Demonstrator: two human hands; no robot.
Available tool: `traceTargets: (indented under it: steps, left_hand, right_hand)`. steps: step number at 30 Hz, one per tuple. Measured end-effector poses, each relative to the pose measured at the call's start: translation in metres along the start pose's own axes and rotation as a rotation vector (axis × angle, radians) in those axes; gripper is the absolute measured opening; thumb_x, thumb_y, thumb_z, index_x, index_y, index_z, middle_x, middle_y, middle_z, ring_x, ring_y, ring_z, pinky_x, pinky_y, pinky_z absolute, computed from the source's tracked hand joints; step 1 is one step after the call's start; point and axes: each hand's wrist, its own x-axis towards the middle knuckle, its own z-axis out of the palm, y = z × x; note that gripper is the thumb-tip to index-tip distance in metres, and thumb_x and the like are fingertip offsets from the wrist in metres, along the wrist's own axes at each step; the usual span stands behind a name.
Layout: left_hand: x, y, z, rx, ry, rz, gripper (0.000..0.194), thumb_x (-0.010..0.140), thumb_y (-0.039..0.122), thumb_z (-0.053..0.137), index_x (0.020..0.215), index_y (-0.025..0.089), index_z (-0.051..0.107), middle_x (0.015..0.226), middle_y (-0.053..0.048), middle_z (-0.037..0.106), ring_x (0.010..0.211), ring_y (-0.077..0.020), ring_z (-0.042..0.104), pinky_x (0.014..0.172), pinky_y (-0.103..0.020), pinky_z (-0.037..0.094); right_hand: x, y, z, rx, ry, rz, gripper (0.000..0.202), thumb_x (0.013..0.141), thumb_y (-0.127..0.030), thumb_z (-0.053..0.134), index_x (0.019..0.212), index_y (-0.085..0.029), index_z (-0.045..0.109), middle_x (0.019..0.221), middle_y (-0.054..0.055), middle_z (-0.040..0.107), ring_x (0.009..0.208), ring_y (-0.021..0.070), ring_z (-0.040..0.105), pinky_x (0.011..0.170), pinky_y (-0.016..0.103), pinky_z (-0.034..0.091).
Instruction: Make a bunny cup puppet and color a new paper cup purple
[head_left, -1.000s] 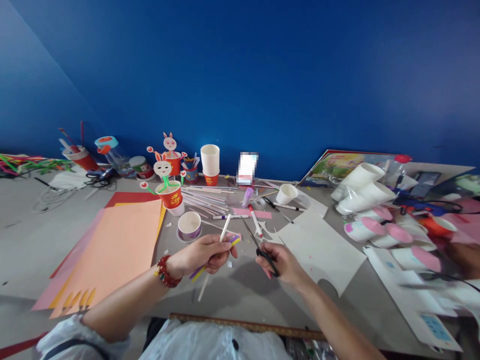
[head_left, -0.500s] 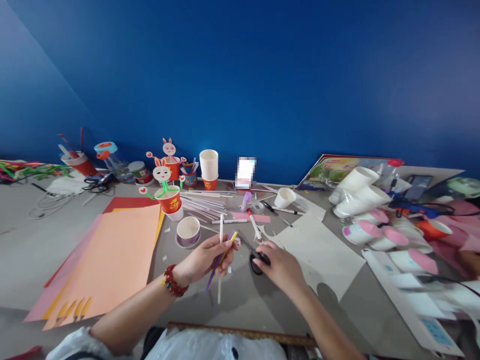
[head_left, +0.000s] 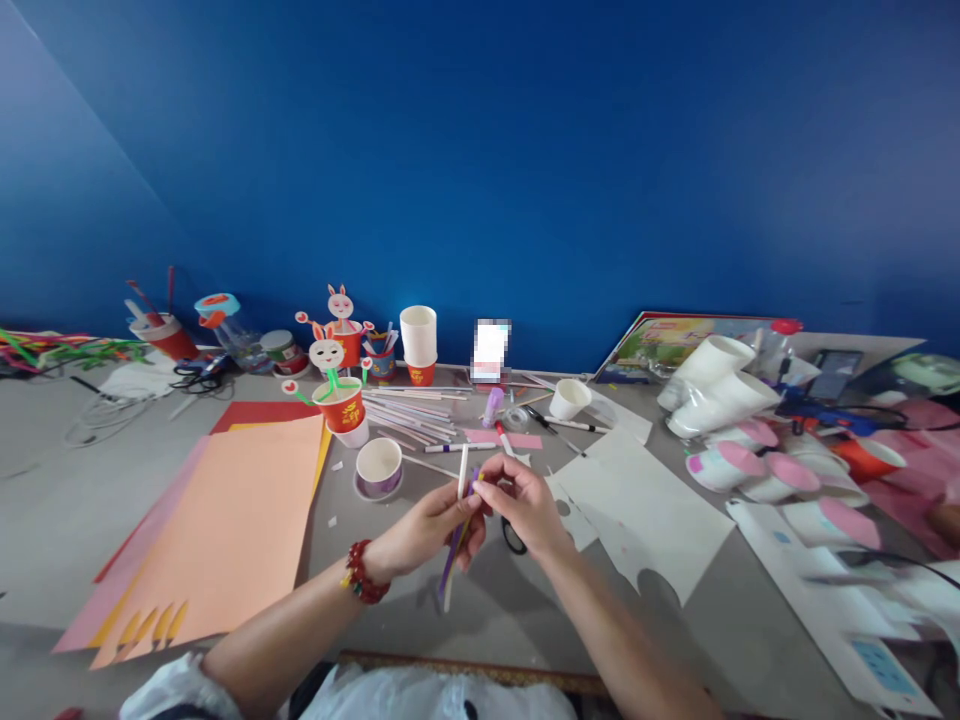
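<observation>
Left hand [head_left: 427,525]: white straw [head_left: 461,480] plus purple straw [head_left: 452,548], red bead bracelet [head_left: 361,572] on the wrist. Scissors [head_left: 514,537] black. Bench [head_left: 67,500] grey. Wall [head_left: 525,150] deep blue. Paper stack [head_left: 232,520]: peach on top, yellow, pink, red under it. Bunny cup [head_left: 342,408] red-orange with yellow print, green stems, red hearts. Small cup [head_left: 379,466] purple outside, white inside. Sheet [head_left: 645,500] white. Cups at right [head_left: 780,470] white with pink.

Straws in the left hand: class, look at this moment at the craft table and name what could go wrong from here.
1. The left hand pinches a white straw and a purple straw together while the right hand picks at their tops; one could slip out.
2. The scissors lie just under the right hand, so a finger might catch the blades.
3. The purple cup stands close by and could be knocked.
</observation>
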Motion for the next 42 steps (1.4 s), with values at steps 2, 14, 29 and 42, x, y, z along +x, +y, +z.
traceTargets:
  steps: [2, 14, 29, 42]
  left_hand:
    - [0.0, 0.0, 0.0, 0.007, -0.004, -0.006, 0.047, 0.091, 0.064, 0.056, 0.093, 0.018, 0.047, 0.068, 0.0, 0.061, 0.046, -0.0089, 0.056, 0.047, -0.021, 0.043]
    - [0.0, -0.007, 0.007, 0.16, 0.055, 0.062, 0.056, 0.092, 0.073, 0.04, 0.094, 0.018, 0.048, 0.065, 0.002, 0.058, 0.04, -0.005, 0.04, 0.04, -0.02, 0.03]
    - [-0.001, -0.005, -0.001, -0.084, -0.118, -0.066, 0.056, 0.094, 0.066, 0.046, 0.09, 0.012, 0.061, 0.069, -0.009, 0.069, 0.047, -0.0149, 0.063, 0.045, -0.024, 0.048]
    - [0.001, -0.001, 0.011, -0.081, 0.07, 0.031, 0.044, 0.091, 0.06, 0.058, 0.089, 0.017, 0.05, 0.063, 0.0, 0.064, 0.037, -0.0069, 0.049, 0.037, -0.018, 0.034]
  right_hand:
    - [0.0, -0.002, -0.001, -0.047, -0.005, -0.02, 0.022, 0.08, -0.038, 0.073, 0.077, -0.019, 0.063, 0.068, -0.003, 0.058, 0.057, 0.0109, 0.053, 0.055, 0.023, 0.045]
    - [0.005, -0.005, 0.002, -0.075, 0.093, -0.255, 0.016, 0.081, -0.032, 0.073, 0.077, -0.02, 0.064, 0.092, 0.005, 0.066, 0.077, 0.0158, 0.065, 0.062, 0.024, 0.052]
    - [0.006, -0.005, -0.002, -0.001, 0.037, -0.12, 0.037, 0.081, -0.041, 0.078, 0.111, -0.022, 0.067, 0.09, 0.005, 0.074, 0.084, 0.0198, 0.072, 0.079, 0.033, 0.058]
    - [0.007, -0.007, -0.008, -0.178, -0.038, -0.174, 0.022, 0.088, -0.038, 0.072, 0.101, -0.021, 0.073, 0.087, 0.003, 0.073, 0.077, 0.0175, 0.068, 0.074, 0.028, 0.055]
